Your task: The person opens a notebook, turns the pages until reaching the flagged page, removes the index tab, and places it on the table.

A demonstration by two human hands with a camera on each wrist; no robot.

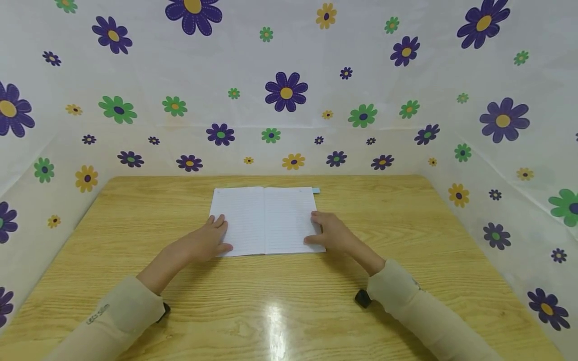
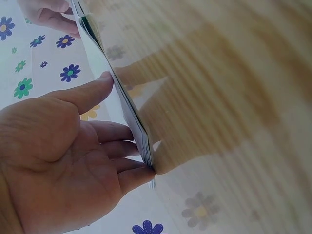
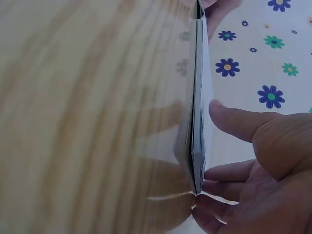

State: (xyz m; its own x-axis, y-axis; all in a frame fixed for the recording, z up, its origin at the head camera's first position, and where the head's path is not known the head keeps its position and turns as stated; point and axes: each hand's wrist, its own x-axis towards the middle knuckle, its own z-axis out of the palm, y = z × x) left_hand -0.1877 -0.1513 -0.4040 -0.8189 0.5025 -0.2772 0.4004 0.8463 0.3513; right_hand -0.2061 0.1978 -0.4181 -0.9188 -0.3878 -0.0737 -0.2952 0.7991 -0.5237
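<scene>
An open notebook point(image 1: 289, 220) with blank ruled pages lies flat on the wooden table, and a light blue tab point(image 1: 316, 190) sticks out at its upper right. My left hand point(image 1: 208, 241) rests at the notebook's left side. In the left wrist view its thumb point(image 2: 95, 92) is on the near part of the page, with the other fingers along the outer edge. At the right side is my right hand point(image 1: 333, 233), its fingers at the outer edge. Its thumb point(image 3: 234, 119) reaches over the page in the right wrist view. Neither hand's fingers are curled round the notebook.
The wooden table point(image 1: 289, 291) extends around the notebook on all sides. A white cloth point(image 1: 244, 60) printed with flowers stands behind the table and along both sides. Dark wrist devices point(image 1: 363, 299) show below the beige sleeves point(image 1: 406, 296).
</scene>
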